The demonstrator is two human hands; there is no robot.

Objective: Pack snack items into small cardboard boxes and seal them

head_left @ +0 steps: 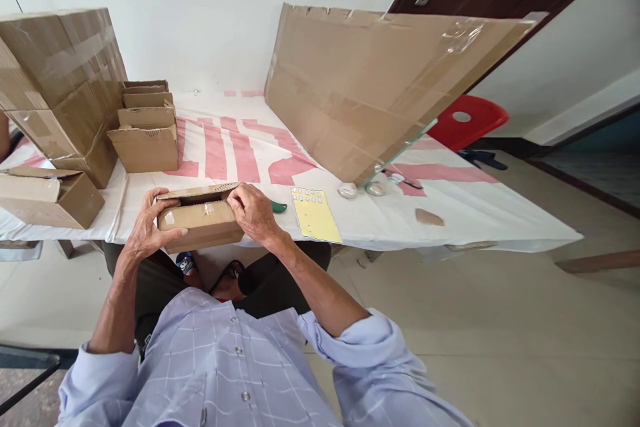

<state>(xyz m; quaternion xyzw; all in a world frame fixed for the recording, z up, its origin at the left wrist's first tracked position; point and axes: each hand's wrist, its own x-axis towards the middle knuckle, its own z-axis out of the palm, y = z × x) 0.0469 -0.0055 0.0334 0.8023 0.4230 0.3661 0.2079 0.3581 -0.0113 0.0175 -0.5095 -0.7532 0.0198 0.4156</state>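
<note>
A small cardboard box (204,227) sits at the table's near edge in front of me, its top partly open with a dark gap behind the front flap. Bits of clear tape show on that flap. My left hand (149,223) grips the box's left end, thumb on the front and fingers over the top. At the right end, my right hand (253,210) has its fingers closed on the top edge by the gap. Just right of that hand lies a green handle (279,207), the rest of it hidden. A yellow sheet (316,217) with small white pieces lies beside it.
Stacked taped cartons (60,80) and several open small boxes (145,147) stand at the left, with another box (50,197) nearer. A large cardboard panel (360,87) leans at the back. Tape rolls (347,191) and a cardboard scrap (429,217) lie right. A red stool (467,121) stands behind.
</note>
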